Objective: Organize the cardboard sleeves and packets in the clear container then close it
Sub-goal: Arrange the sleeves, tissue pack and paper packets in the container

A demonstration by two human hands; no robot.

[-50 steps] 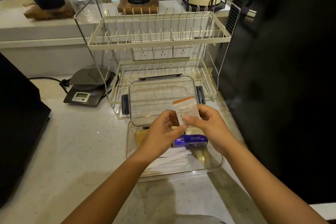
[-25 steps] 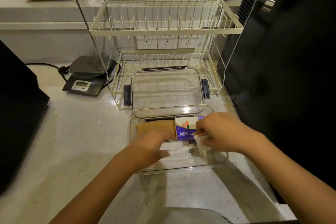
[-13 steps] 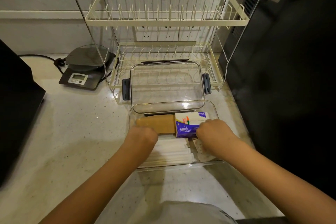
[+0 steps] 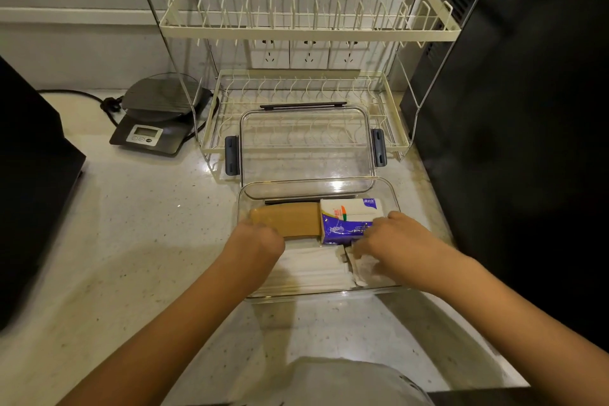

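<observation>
The clear container (image 4: 390, 196) lies open on the counter in front of me. A stack of brown cardboard sleeves (image 4: 293, 217) fills its far left, with a purple and white tissue packet (image 4: 346, 217) beside them. Long white packets (image 4: 313, 269) lie along the near side. My left hand (image 4: 260, 241) reaches down at the left end of the sleeves, its fingers curled under and hidden. My right hand (image 4: 392, 237) presses its fingertips on a small white packet (image 4: 362, 269) at the near right. The clear lid (image 4: 306, 148) with dark clips leans against the dish rack behind.
A cream two-tier wire dish rack (image 4: 306, 30) stands right behind the container. A grey kitchen scale (image 4: 155, 122) sits at the back left. A tall black appliance (image 4: 527, 142) walls off the right side, and another dark object (image 4: 29, 175) the left.
My right hand has brought the small packet down from above into the container's near right. My left hand has dropped to the left end of the sleeves. The view has tilted down.
</observation>
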